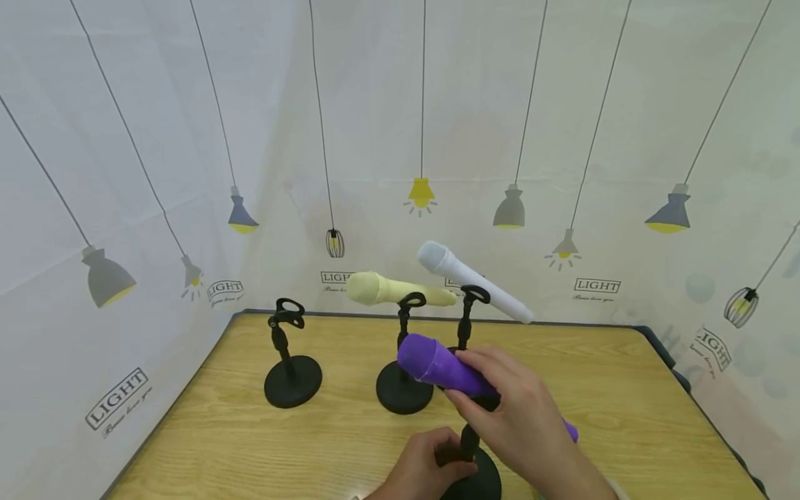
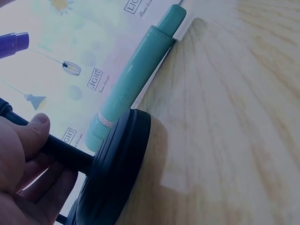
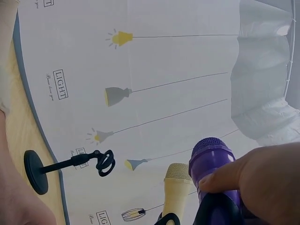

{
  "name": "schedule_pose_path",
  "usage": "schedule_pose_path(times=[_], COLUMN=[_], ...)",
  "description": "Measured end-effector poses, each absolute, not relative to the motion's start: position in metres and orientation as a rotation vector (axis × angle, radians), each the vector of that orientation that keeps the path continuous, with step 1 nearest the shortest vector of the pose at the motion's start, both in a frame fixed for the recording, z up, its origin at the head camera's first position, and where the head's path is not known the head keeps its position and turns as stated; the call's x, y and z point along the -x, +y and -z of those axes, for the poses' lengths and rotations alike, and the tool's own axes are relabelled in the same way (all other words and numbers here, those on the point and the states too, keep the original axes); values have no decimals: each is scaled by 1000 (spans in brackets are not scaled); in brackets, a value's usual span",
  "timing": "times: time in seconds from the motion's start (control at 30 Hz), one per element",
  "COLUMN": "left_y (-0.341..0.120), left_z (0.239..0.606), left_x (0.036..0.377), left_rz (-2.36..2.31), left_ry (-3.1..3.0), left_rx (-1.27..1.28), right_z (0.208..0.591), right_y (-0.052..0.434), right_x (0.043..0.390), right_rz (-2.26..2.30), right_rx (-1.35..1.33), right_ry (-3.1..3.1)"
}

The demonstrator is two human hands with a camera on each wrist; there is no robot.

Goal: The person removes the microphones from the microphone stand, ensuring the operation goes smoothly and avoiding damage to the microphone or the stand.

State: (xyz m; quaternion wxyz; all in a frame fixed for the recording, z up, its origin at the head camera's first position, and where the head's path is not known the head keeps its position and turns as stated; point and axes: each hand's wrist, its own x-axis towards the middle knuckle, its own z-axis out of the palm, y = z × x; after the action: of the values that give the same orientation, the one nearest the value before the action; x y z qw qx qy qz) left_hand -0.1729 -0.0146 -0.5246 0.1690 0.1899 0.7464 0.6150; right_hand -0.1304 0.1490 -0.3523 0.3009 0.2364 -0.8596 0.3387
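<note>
My right hand (image 1: pixel 519 403) grips a purple microphone (image 1: pixel 431 361) around its body, thumb below and fingers over the top. Under it is a black microphone stand (image 1: pixel 487 479), whose pole my left hand (image 1: pixel 425 465) pinches between thumb and fingers just above the round base (image 2: pixel 119 173). In the right wrist view the stand's black clip (image 3: pixel 218 211) sits around the purple microphone's body, below its mesh head. From the head, my right hand hides most of that clip. A teal microphone (image 2: pixel 136 75) appears past the base in the left wrist view.
Behind the hands, a pale yellow microphone (image 1: pixel 375 288) and a white microphone (image 1: pixel 478 278) rest in the clips of two black stands. Another black stand (image 1: pixel 292 382) with a bare clip is at the left. A printed cloth backdrop (image 1: pixel 375 139) borders the wooden table (image 1: pixel 212 430).
</note>
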Motion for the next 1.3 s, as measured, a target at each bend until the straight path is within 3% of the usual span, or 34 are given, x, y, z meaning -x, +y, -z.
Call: schedule_pose_path(times=[1.3], left_y=[-17], left_z=[520], left_x=[171], left_rz=[-1754], left_ry=[2137], left_rx=[-681], right_z=[350], right_y=[160], right_x=[127], right_rz=[-954], right_rx=[-595], right_ry=[-2174])
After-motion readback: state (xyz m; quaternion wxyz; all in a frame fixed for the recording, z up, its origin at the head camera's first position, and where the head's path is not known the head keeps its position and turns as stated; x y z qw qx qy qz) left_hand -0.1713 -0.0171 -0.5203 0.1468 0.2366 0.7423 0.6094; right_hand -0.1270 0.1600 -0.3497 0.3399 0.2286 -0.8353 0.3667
